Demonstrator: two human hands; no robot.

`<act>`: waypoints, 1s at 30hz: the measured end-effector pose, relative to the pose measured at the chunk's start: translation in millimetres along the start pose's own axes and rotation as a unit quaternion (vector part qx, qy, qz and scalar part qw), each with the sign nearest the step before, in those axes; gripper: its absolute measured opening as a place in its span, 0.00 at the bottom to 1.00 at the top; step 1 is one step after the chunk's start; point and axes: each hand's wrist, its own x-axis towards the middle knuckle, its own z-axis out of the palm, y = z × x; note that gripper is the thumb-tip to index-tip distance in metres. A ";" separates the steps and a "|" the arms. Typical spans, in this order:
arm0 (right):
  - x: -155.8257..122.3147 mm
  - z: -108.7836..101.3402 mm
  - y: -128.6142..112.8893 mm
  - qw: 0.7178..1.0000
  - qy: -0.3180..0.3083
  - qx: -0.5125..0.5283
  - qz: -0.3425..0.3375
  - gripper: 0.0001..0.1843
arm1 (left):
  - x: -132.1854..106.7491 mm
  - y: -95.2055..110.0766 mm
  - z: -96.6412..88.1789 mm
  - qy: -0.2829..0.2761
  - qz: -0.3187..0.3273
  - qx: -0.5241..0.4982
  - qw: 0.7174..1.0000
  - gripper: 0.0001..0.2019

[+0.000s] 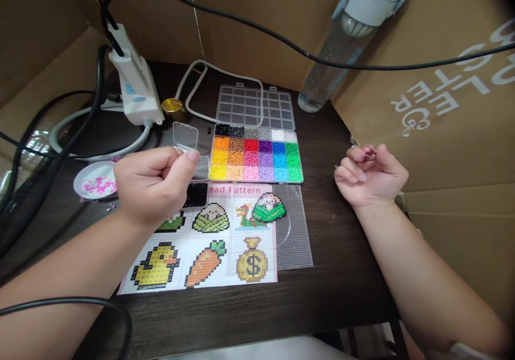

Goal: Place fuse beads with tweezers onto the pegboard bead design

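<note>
My left hand is curled closed over a small clear box of black beads, thumb and fingers pinching at the box's open lid. My right hand hovers at the table's right side, fingers pinched on thin metal tweezers. Between the hands lies a compartment tray of coloured beads with its clear lid folded back. Below it a pattern sheet shows a duck, a carrot and a money bag. A clear pegboard carries a partly made green and white bead figure.
A power strip with thick black cables sits back left, next to a gold cap. A white dish of pink beads is at left. A tilted water bottle leans at the back. Cardboard walls surround the dark table.
</note>
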 end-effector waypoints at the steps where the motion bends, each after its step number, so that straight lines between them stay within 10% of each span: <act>1: 0.3 -0.3 -0.2 1.000 0.003 0.001 0.000 0.07 | 0.0 -0.4 -0.1 0.001 0.002 -0.002 1.000 0.24; 30: 9.6 -0.5 3.2 0.997 0.072 0.026 0.014 0.07 | 1.8 3.6 -4.5 -0.011 -0.015 -0.008 1.000 0.25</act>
